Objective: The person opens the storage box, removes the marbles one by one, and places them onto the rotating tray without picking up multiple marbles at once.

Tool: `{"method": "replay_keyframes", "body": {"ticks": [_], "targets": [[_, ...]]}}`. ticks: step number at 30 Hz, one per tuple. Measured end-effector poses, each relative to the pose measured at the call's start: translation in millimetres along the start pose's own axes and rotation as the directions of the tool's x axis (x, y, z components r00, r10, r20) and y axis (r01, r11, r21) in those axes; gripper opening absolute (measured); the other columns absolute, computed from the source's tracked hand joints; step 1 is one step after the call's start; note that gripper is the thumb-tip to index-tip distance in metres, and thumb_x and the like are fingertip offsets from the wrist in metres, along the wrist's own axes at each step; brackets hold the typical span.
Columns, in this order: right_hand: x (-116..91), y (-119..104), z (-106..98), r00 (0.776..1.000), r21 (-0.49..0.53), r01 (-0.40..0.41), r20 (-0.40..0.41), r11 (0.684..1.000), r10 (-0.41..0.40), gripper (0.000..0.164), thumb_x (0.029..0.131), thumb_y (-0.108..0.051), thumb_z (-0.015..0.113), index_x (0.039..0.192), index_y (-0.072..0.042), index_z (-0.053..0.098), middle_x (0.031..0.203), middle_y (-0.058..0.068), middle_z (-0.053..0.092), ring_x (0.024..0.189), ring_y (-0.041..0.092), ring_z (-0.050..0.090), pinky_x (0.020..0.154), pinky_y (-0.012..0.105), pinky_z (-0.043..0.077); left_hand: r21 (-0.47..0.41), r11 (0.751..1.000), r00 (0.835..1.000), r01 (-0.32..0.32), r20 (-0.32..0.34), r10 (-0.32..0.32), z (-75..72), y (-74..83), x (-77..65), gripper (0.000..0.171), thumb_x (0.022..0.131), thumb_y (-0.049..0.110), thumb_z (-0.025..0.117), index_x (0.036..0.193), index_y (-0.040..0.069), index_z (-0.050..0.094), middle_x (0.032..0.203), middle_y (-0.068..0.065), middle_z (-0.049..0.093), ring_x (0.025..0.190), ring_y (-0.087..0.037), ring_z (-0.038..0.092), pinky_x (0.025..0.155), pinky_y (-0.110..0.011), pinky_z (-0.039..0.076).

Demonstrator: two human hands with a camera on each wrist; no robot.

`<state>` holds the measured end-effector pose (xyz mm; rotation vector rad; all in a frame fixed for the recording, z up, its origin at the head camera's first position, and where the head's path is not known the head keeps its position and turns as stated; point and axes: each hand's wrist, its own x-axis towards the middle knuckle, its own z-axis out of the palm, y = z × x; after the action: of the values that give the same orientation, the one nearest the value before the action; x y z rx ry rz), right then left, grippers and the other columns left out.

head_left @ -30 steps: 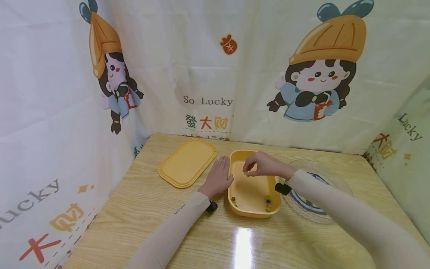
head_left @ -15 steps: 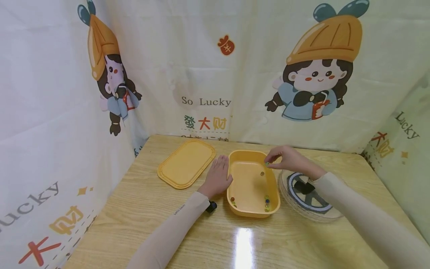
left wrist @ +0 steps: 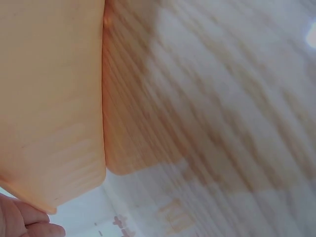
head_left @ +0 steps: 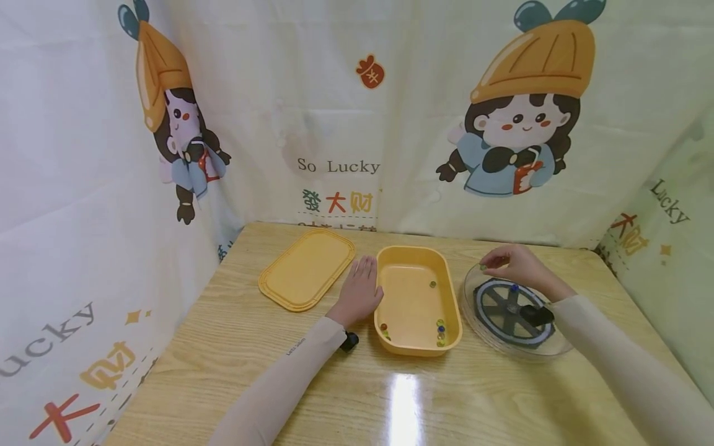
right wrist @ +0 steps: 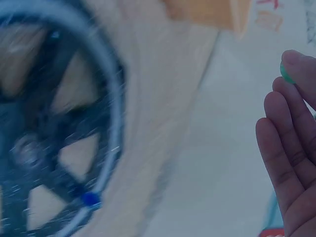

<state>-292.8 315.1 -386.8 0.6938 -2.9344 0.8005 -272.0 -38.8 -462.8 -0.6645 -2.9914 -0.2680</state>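
My left hand [head_left: 359, 294] lies with straight fingers along the left side of a yellow-orange plastic box [head_left: 415, 352], its fingertips at the rim in the left wrist view. My right hand [head_left: 515, 267] pinches a small green marble [right wrist: 286, 74] between thumb and forefinger, above the far left rim of a clear round dish [head_left: 560, 349]. The dish shows a dark, spoked wheel shape [head_left: 504, 334] with a pale ring. A blue marble [head_left: 514, 288] sits on that wheel. Inside the box, several marbles [head_left: 440, 331] lie near the right front corner, a few [head_left: 384, 328] at the left front, and one [head_left: 432, 284] farther back.
A flat yellow-orange lid [head_left: 307, 269] lies on the wooden table [head_left: 223, 359] left of the box. A printed curtain [head_left: 279, 124] hangs behind the table and along its sides.
My right hand has travelled right, from above the box to above the dish, carrying the green marble. The left hand stays against the box.
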Motion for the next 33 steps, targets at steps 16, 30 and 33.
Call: {"method": "replay_keyframes", "body": {"ticks": [16,30,33], "targets": [[-14.4,50.9,36.0,0.993,0.101,-0.116,0.041,0.988,0.113,0.015,0.079,-0.005,0.072,0.091,0.002,0.071,0.084,0.012,0.071,0.071,-0.002,0.059,0.062,0.019,0.051,-0.047,0.999,1.000,0.001,0.006,0.000,-1.1,0.8,-2.2,0.061,0.100,0.027,0.035,0.148,-0.006,0.015,0.156,-0.018,0.016,0.146,-0.030,0.014,0.120,-0.043,0.011],[-10.8,58.1,49.2,0.993,0.087,-0.086,0.085,0.993,0.078,0.010,0.076,0.000,0.072,0.086,0.002,0.072,0.083,0.014,0.072,0.070,0.000,0.060,0.063,0.019,0.050,-0.052,0.999,0.999,0.003,0.032,-0.001,-4.0,-0.7,-1.5,0.064,0.100,0.031,0.038,0.148,-0.005,0.015,0.156,-0.020,0.016,0.146,-0.031,0.014,0.120,-0.044,0.012],[-11.0,59.1,49.7,0.993,0.088,-0.071,0.098,0.994,0.062,0.010,0.076,0.001,0.072,0.086,0.004,0.071,0.082,0.014,0.071,0.069,-0.003,0.058,0.062,0.019,0.050,-0.033,0.999,1.000,-0.006,0.026,0.007,-4.2,-2.5,3.7,0.064,0.100,0.032,0.039,0.147,-0.006,0.018,0.154,-0.021,0.021,0.145,-0.032,0.018,0.119,-0.044,0.015]]}}
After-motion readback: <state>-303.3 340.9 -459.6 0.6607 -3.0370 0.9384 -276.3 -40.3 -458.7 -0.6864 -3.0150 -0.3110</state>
